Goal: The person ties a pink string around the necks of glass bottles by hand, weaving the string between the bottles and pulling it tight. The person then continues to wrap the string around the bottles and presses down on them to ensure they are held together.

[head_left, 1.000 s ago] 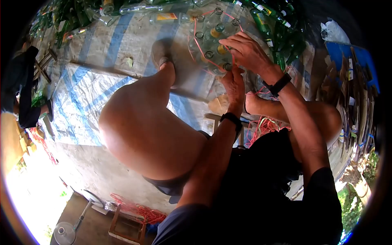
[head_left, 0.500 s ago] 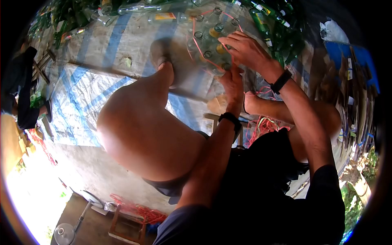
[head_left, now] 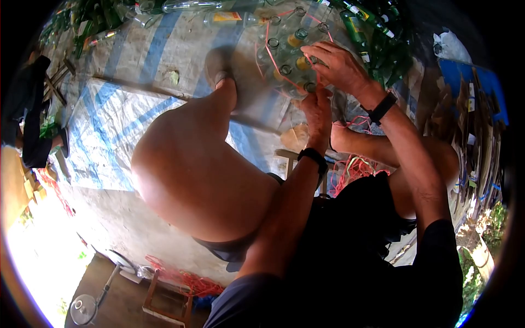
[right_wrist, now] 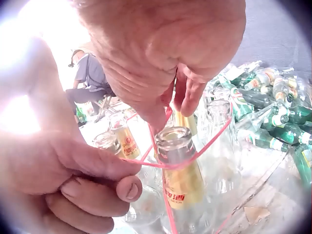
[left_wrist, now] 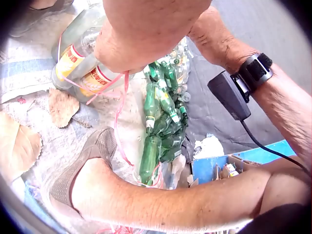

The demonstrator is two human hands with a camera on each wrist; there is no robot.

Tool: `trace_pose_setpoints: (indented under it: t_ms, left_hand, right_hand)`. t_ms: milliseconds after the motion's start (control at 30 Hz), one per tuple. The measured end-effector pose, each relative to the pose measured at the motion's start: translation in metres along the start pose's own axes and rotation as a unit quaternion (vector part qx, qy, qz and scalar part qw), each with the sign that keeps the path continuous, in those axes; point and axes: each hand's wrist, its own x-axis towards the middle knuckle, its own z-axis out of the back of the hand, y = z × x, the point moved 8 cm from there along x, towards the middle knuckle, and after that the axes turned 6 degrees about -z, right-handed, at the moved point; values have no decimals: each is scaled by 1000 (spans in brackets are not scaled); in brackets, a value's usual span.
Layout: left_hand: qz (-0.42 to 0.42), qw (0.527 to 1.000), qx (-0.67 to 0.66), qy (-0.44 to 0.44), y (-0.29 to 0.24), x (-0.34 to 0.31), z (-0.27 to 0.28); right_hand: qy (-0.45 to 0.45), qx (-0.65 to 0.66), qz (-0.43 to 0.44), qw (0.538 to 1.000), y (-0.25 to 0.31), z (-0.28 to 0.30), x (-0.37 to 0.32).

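A cluster of clear glass bottles (head_left: 273,56) with yellow labels stands upright on the ground sheet, pink plastic string (head_left: 267,41) looped round their necks. My left hand (head_left: 316,112) is at the near side of the cluster, pinching the string between thumb and curled forefinger, as the right wrist view shows. Beside it, my right hand (head_left: 343,70) reaches over the bottles' right side, its fingertips pinching the string behind a bottle neck (right_wrist: 175,141). In the left wrist view, loose string ends (left_wrist: 119,109) hang below my left hand.
Green bottles (head_left: 377,33) lie heaped beyond the cluster. My sandalled foot (head_left: 219,82) rests on the striped sheet (head_left: 153,49). Red string (head_left: 358,169) lies tangled by my other leg. Stacked cardboard (head_left: 473,136) stands at right; another person (right_wrist: 90,73) sits farther off.
The head view has shifted slightly, so the scene sits a little farther right. Both hands stay at the string beside the bottles, with little visible movement.
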Motion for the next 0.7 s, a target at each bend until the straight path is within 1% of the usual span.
trace_pose_setpoints:
  t_ms: [100,167,200,267,400,467,500,567,700]
  left_hand:
    - [-9,1000,-1,8,2,1,-3]
    - [-14,1000,-14,3,5,3,-4]
    - [-14,1000,-14,4,3,2,-5]
    - [-12,1000,-11,3,1,1,-3]
    - [-2,1000,0,13,0,1,-5]
    - [-14,1000,-20,1,2,3,-3]
    - [-14,1000,-19,0,0,3,-2]
    - [12,1000,3,10,2,1,-4]
    - [12,1000,-26,-4,4,2,-5]
  right_hand:
    - [16,6,6,1000,0,-1,3]
    - [72,-21,4,997,-6,-15,2]
    - [72,-21,4,997,-3,-12,5]
    - [125,-31,-33,991,-4,-14,9]
    - [130,-13,-40,991,-5,-13,8]
    - [100,4,-46,994,-5,-13,3]
    - [100,5,-45,994,-5,-15,2]
    - [87,25,-59,994,-8,-15,0]
    - [100,31,-69,992,-16,-26,0]
